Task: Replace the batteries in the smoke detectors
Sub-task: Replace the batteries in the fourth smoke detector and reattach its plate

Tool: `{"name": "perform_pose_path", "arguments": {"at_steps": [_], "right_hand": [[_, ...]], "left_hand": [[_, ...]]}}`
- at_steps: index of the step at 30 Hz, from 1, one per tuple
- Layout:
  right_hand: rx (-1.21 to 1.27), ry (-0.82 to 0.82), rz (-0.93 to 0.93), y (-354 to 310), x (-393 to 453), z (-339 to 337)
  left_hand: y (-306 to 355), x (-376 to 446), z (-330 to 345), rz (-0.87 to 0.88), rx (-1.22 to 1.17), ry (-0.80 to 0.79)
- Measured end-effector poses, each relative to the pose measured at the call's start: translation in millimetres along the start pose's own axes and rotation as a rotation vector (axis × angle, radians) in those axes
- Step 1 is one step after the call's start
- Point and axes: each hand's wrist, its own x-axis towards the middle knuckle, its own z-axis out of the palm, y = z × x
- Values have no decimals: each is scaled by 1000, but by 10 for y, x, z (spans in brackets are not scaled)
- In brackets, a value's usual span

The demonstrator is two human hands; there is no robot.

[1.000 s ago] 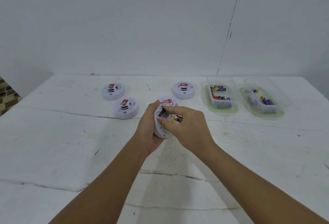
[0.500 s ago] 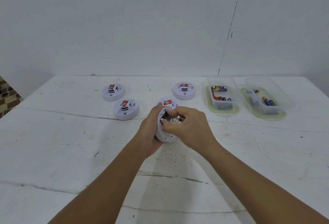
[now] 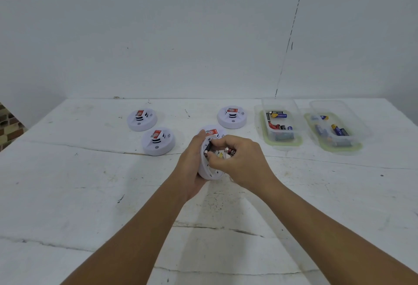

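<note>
My left hand [image 3: 191,167] grips a white round smoke detector [image 3: 209,172], tilted up so its open back faces me. A dark battery [image 3: 208,147] sits in its compartment, and the thumb and forefinger of my right hand [image 3: 239,160] pinch it there. The same hand holds a second battery [image 3: 230,150] against its curled fingers. Directly behind the held unit lies another detector [image 3: 212,131], partly hidden by it.
Three more white detectors lie face up on the white table [image 3: 67,194]: far left [image 3: 141,119], middle left [image 3: 158,141], and back centre [image 3: 231,117]. Two clear plastic trays [image 3: 280,124] [image 3: 334,128] holding several batteries stand at the right. A wall rises behind.
My right fingers have moved left across the detector's back onto the dark battery in the compartment. The detector has tipped slightly and sits a little lower.
</note>
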Motion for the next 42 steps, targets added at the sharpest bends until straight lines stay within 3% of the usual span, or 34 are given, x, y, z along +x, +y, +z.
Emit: {"name": "perform_pose_path", "arguments": {"at_steps": [10,19,25,30,34,42], "right_hand": [[-19,-76,19,71,33,-42],[133,-81,69,14,-24,4],[344,-7,209,-5,-29,78],[190,163,146,80,-101,317],[179,174,78,116,-18,103],[235,237,202,268,128,-317]], "left_hand": [[-9,24,-61,-35,-10,10],[-43,45,-48,13,31,69],[-34,-25,87,50,36,123],[-171,-14,199,44,-128,148],[-93,43,148,85,-6,126],[0,172,425,141,223,97]]}}
